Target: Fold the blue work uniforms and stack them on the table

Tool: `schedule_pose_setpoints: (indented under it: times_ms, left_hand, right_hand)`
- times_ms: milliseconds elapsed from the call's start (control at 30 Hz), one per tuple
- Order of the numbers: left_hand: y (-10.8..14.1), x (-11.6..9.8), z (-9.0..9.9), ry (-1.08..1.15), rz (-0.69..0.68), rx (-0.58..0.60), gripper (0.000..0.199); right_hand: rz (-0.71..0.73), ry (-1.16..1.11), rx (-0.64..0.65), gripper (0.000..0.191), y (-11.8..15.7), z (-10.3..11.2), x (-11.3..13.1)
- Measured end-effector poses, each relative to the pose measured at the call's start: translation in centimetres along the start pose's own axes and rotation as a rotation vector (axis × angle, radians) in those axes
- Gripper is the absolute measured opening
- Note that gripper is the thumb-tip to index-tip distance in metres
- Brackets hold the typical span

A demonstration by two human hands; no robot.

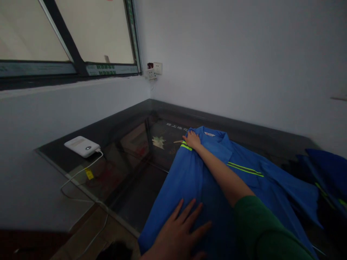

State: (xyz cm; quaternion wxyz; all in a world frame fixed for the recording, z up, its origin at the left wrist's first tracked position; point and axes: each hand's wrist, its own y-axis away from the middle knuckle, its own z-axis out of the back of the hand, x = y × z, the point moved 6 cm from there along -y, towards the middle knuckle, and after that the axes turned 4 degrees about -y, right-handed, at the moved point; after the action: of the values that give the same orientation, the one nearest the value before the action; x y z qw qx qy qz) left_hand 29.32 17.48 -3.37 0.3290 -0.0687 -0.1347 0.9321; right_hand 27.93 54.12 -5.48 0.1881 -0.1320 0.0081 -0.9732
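Note:
A blue jacket [217, 173] with a collar and yellow-green stripes lies spread on a dark glass-topped table [121, 195]. My right hand [193, 140] reaches across it and rests on the shoulder by the collar, its fingers laid on the cloth. Nearer to me, my left hand [181, 231] lies over the sleeve, fingers spread wide. A white label [209, 134] shows inside the collar. The sleeve on the right side stretches out toward the table's right end.
A white device [82, 146] with a plugged-in cable [78, 198] sits at the table's left; the cable hangs over the edge. More blue clothing [329, 171] lies at the right. Walls meet behind the table, near sockets [157, 68] and a window [94, 32].

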Motion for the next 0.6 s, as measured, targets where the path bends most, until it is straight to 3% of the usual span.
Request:
schedule_pose_setpoints:
  times_ms: [133,300,467,600]
  left_hand:
    - [1.2,-0.8,-1.3,-0.165,-0.086,-0.039,0.065]
    - [1.6,-1.4,-0.8,-0.3,-0.093,-0.154,0.057]
    - [1.4,-1.4,-0.3,-0.348,-0.108,-0.236,0.053]
    - [1.6,-1.5,-1.6,-0.384,-0.1,-0.302,0.051]
  right_hand:
    - [-0.031,-0.023,0.041,0.066,-0.8,-0.9,-0.8]
    - [-0.039,-0.051,0.02,0.066,-1.1,-0.7,-0.8]
    - [-0.074,-0.072,-0.103,0.048,-2.1,1.7,-1.2]
    - [-0.162,-0.108,-0.196,0.037,-4.2,3.9,-3.0]
